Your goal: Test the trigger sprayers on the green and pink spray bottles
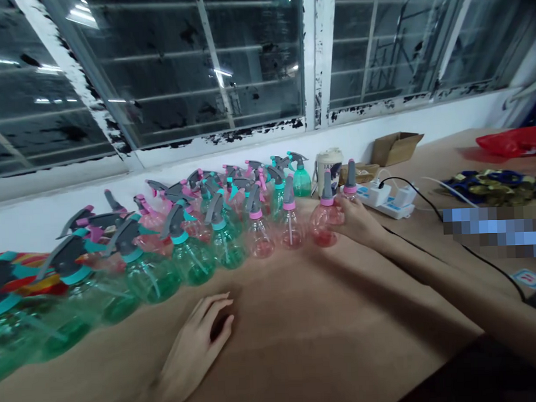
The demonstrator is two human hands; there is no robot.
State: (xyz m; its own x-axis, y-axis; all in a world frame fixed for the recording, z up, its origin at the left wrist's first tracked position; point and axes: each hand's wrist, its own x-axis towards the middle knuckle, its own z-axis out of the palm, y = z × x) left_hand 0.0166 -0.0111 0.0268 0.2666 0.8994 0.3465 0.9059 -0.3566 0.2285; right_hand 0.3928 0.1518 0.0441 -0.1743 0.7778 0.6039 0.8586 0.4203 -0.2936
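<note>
My right hand point(356, 221) is reached out at the right end of a row of spray bottles. Its fingers close round a pink spray bottle point(350, 189) with a grey trigger head; the hand hides most of that bottle's body. Against my fingertips stands another pink spray bottle point(324, 225). My left hand point(196, 341) rests on the table, fingers loosely bent and thumb apart, holding nothing. In front of it are green spray bottles with turquoise collars, such as one green bottle point(193, 262). Two clear pink bottles, including this pink bottle point(290, 223), continue the row.
Behind the front row crowd more spray bottles along the wall below the window point(193, 69). A printed cup point(329, 163), a cardboard box point(396, 148) and a power strip point(386, 203) with cables are at the right. Farther right lie blue-and-gold items point(491, 184) and a red bag point(516, 141).
</note>
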